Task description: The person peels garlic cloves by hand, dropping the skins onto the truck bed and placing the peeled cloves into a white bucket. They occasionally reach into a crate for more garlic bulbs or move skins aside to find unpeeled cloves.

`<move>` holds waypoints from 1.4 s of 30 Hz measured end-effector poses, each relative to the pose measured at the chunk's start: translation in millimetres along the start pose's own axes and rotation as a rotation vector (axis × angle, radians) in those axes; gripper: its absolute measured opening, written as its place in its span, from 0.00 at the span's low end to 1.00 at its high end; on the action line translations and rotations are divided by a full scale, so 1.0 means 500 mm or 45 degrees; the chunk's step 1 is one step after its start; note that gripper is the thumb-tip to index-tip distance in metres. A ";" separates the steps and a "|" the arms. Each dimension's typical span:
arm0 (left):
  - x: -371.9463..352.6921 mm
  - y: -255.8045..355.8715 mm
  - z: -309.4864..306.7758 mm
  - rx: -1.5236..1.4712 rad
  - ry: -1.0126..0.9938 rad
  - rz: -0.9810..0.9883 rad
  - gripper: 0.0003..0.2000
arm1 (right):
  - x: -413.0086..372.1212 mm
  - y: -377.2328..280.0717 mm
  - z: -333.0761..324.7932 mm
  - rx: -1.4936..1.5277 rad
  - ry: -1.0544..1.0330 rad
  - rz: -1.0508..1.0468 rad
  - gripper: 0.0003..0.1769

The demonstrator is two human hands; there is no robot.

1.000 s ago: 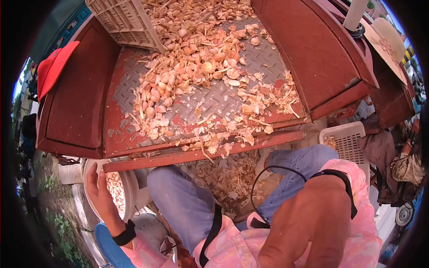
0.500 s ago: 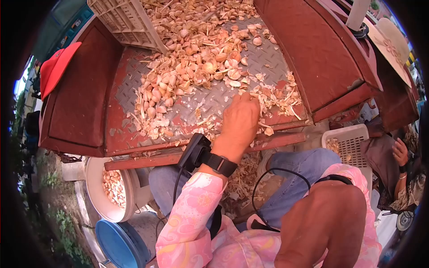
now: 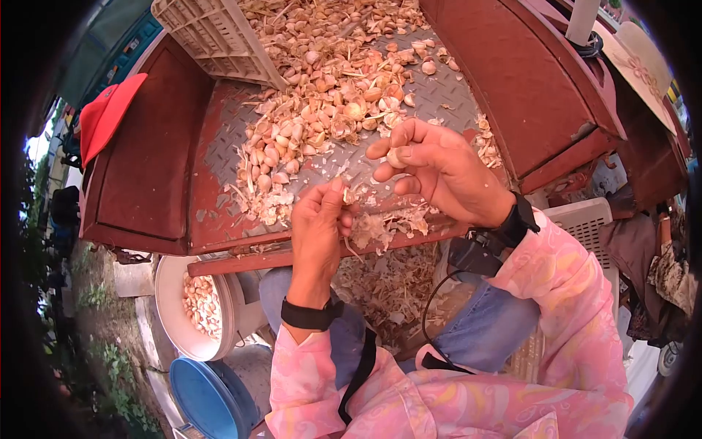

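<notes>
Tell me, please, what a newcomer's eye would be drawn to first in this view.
Probably the big spread of garlic across the worn metal bed, top centre. In front of it are the two hands: the right pinching a pale clove, the left lower and further left. The bright red cap on the left side panel also stands out.

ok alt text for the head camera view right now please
A person's right hand holds a garlic clove and the left hand pinches a pale scrap, both hands at a metal bed heaped with garlic. A pale bucket of cloves sits lower left.
</notes>
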State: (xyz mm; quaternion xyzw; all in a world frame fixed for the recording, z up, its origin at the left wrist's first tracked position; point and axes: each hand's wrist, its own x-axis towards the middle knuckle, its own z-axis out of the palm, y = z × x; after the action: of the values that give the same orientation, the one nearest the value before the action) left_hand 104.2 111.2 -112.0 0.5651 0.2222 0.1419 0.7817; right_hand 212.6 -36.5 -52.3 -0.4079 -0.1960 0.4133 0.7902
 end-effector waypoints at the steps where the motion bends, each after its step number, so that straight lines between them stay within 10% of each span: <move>1: -0.012 0.006 0.000 -0.082 -0.001 -0.015 0.10 | 0.007 0.009 -0.004 -0.001 -0.002 0.008 0.10; 6: -0.047 0.002 0.029 -0.186 0.046 0.087 0.10 | 0.014 0.064 0.017 -1.589 -0.148 -0.352 0.17; 15: -0.085 -0.025 0.020 -0.144 -0.004 0.192 0.12 | 0.032 0.102 0.029 -1.958 -0.220 -0.409 0.13; 31: -0.097 -0.019 0.012 -0.454 -0.035 0.185 0.15 | 0.040 0.062 -0.019 -1.298 -0.032 -0.153 0.13; 42: -0.073 -0.036 0.041 -0.895 0.171 0.029 0.14 | 0.044 0.076 -0.010 -0.963 -0.357 -0.011 0.11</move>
State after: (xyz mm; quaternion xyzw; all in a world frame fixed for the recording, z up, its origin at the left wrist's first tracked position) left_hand 82.5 71.4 -116.9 0.2536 0.2042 0.2552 0.9104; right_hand 209.9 -8.8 -86.3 -0.6087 -0.4417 0.3604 0.5518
